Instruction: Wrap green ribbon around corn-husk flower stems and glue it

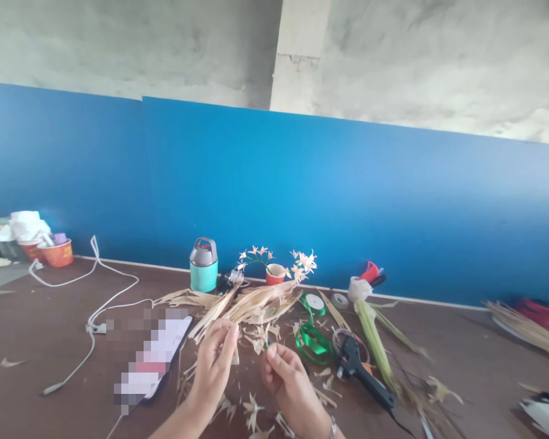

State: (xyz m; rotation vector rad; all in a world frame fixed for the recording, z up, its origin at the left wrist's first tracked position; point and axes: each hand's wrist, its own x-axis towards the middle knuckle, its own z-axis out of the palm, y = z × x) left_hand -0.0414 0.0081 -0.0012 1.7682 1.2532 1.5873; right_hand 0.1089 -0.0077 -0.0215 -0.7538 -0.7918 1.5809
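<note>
My right hand (286, 379) is closed in a pinch on a thin green stem, and a pale husk flower (257, 339) shows at its tip. My left hand (216, 358) is closed too, thumb against fingers; what it holds, if anything, I cannot make out. Just beyond both hands lies a heap of dry corn husks (260, 302). Loose husk flowers (252, 412) and scraps are scattered below and between the hands. To the right are green ribbon (315, 342), a ribbon spool (315, 303) and a black glue gun (366, 378).
A teal jar (204, 275) and a red cup (275, 275) with finished flowers stand along the blue partition (302, 195). A phone (158, 360) and a white cable (91, 317) lie left. Green stalks (377, 347) lie right, with a husk bundle (526, 329) farther over.
</note>
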